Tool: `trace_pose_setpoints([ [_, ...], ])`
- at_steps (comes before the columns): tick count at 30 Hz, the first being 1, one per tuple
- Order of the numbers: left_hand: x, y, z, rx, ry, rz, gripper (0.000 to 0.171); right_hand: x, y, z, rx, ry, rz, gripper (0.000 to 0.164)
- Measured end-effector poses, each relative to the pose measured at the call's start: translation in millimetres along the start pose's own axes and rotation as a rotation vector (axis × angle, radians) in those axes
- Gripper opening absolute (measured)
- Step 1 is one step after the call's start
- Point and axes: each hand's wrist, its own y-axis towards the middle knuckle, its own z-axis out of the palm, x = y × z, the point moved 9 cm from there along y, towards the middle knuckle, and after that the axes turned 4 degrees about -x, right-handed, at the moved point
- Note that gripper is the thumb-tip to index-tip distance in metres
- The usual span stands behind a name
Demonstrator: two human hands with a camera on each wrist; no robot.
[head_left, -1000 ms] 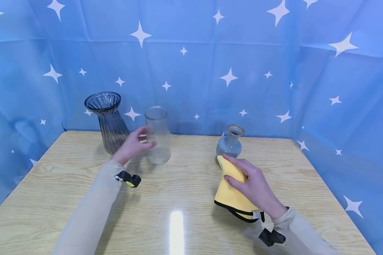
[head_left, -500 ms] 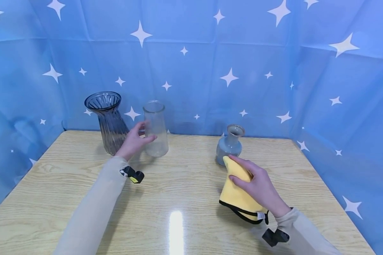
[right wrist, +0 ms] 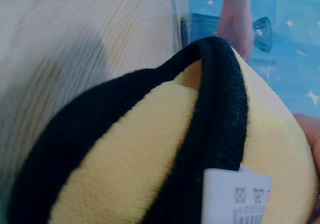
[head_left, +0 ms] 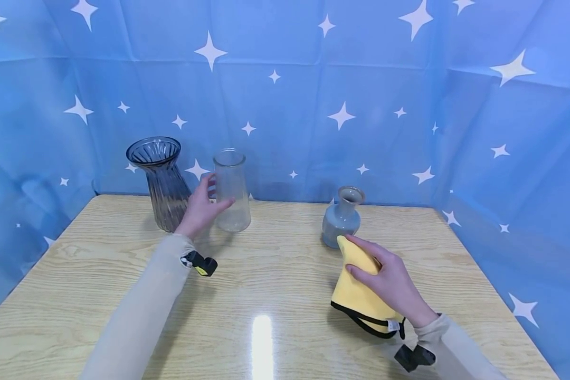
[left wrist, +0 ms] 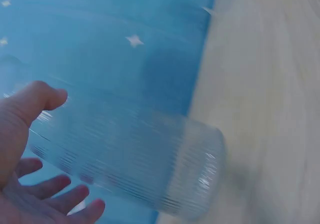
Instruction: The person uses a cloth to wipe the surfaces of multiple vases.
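Observation:
A clear ribbed glass vase (head_left: 237, 208) stands upright toward the back of the table. My left hand (head_left: 200, 210) is at its left side, thumb in front and fingers behind. The left wrist view has the thumb and spread fingers (left wrist: 89, 211) loosely about the glass, not curled in on it. My right hand (head_left: 393, 275) holds a folded yellow cloth (head_left: 353, 295) with black edging and a white label (right wrist: 235, 199), pinched between thumb and fingers. The cloth's upper tip overlaps the base of a small blue-grey vase (head_left: 338, 224) in the head view.
Left of the clear vase stands a taller smoky grey fluted glass vase (head_left: 163, 198), close behind my left wrist. The wooden table (head_left: 290, 274) ends at a blue curtain (head_left: 285, 105) with white stars, which also closes in both sides.
My left hand has shifted the clear vase slightly back and left, and its fingers have loosened. My right hand has drifted a little right with the cloth, off the small vase.

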Motion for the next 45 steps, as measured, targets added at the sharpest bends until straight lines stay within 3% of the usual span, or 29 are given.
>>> trace_pose_setpoints([
  [5,-24.9,-3.0,-15.4,-0.091,-0.029,0.041,0.086,-6,-3,-6,-0.015,-0.03,0.012,0.054],
  [11,-59.6,-9.7,-29.3,-0.15,-0.01,0.139,0.087,-13,-7,-15,-0.04,-0.062,0.045,0.054],
  [15,-85.8,-17.0,-33.0,-0.161,-0.003,0.223,0.087,-16,-9,-20,-0.045,-0.053,0.058,0.054],
  [19,-110.8,-24.7,-25.5,-0.133,-0.004,0.306,0.085,-20,-12,-28,-0.046,-0.048,0.103,0.055],
  [25,-136.8,-36.1,0.4,-0.056,-0.006,0.431,0.081,-24,-14,-39,-0.055,-0.049,0.171,0.058],
  [29,-142.0,-40.5,24.7,0.014,0.023,0.469,0.078,-23,-15,-43,-0.06,-0.057,0.167,0.058],
  [33,-137.5,-43.2,55.6,0.113,0.071,0.464,0.077,-25,-16,-46,-0.059,-0.051,0.175,0.057],
  [40,-115.1,-44.3,116.6,0.301,0.123,0.417,0.073,-29,-22,-51,-0.065,-0.035,0.196,0.057],
  [45,-96.4,-42.1,158.3,0.383,0.119,0.388,0.073,-33,-27,-51,-0.064,-0.037,0.213,0.058],
])
